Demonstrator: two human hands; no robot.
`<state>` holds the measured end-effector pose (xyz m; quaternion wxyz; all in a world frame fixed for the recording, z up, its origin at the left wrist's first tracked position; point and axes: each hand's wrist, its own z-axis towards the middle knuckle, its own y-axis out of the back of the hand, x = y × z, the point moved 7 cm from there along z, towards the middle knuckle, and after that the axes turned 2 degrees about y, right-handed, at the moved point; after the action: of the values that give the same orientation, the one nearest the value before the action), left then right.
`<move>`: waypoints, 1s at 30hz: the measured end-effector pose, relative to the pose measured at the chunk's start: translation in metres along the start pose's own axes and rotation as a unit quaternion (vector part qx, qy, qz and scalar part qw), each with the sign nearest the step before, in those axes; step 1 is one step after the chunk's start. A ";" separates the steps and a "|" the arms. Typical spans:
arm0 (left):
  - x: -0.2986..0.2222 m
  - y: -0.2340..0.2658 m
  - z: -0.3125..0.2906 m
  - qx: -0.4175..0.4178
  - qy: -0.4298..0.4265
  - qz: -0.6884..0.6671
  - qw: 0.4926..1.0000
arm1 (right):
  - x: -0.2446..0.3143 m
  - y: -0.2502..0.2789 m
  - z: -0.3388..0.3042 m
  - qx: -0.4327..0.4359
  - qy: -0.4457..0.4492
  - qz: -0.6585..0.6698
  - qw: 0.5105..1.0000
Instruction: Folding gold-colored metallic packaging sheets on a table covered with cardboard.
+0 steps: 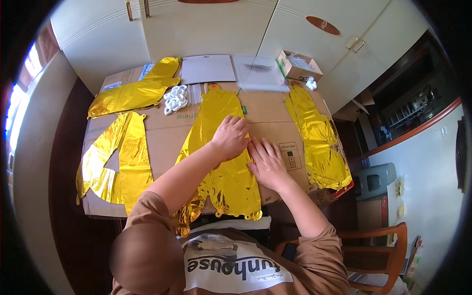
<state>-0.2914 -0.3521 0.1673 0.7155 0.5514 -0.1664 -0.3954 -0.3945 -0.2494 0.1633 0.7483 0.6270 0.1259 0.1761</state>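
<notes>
A flat gold foil balloon [227,189] lies lengthwise down the middle of the cardboard-covered table, its crinkled near end hanging over the front edge. My left hand [231,136] rests on the balloon's upper half with its fingers curled in; the fingertips are hidden, so what they hold, if anything, does not show. Beside it, my right hand [268,164] lies with fingers stretched out, across the balloon's right edge and the cardboard [162,129]. To the left is another flat gold foil balloon [135,157] with a triangular opening.
A folded gold foil balloon [130,96] lies at the back left, near white ribbon rolls [176,100]. Another foil balloon [317,140] runs along the right side. Behind are a white sheet [208,69], a clear plastic bag [260,73] and a small box [298,66]. A wooden chair [396,255] stands at right.
</notes>
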 end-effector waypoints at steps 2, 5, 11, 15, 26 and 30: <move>0.001 0.002 0.002 -0.003 0.004 0.006 1.000 | 0.000 0.001 0.001 0.002 -0.001 0.002 1.000; 0.006 0.001 0.001 -0.028 -0.005 -0.011 1.000 | -0.002 -0.002 -0.001 -0.014 0.008 0.012 1.000; 0.010 -0.003 -0.004 -0.047 0.018 -0.068 0.996 | 0.000 0.002 -0.011 -0.006 0.006 0.025 1.000; 0.010 -0.001 -0.005 -0.039 0.021 -0.076 0.996 | 0.009 0.014 -0.042 0.013 0.011 0.040 0.999; 0.010 0.001 -0.005 -0.023 0.036 -0.090 0.995 | 0.026 0.041 -0.103 0.028 0.069 0.077 0.994; 0.013 0.000 -0.005 -0.025 0.037 -0.090 0.995 | 0.012 0.052 -0.087 -0.036 0.060 0.238 0.969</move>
<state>-0.2796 -0.3579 0.1634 0.6963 0.5601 -0.0793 -0.4418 -0.4248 -0.1588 0.1995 0.6980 0.5998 0.0110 0.3910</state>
